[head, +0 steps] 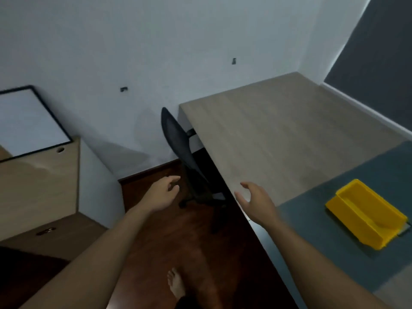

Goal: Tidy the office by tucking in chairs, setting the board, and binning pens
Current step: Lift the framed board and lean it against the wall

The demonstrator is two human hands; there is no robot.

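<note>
Far to the left of both hands, the whiteboard (29, 121) leans against the wall (133, 41) on top of a light wooden cabinet (44, 186), propped rather than fixed, so a knock to the cabinet could likely send it sliding. The left hand (161, 195) reaches forward over the dark wooden floor (156, 241), fingers loosely spread and slightly curled, holding nothing. Just beyond its fingertips stands the black office chair (178, 139), its mesh back close against the table edge and its seat apparently under the top, its wheeled base low and in shadow. The risk here, as I judge it, is that a hard shove would drive the chair back or arm into the table edge, or roll the base onto the bare foot (176, 284) planted behind the hands. The right hand (256, 202) hovers open and empty over the near edge of the pale wood table (278, 130), fingers fanned. Well to the right of those fingers, a yellow bin (365, 212) sits on a grey-green mat (323, 241); whether it holds anything cannot be told, and no pens are visible. The room is dim, plain-walled, with a dark panel (383, 52) at far right.
</note>
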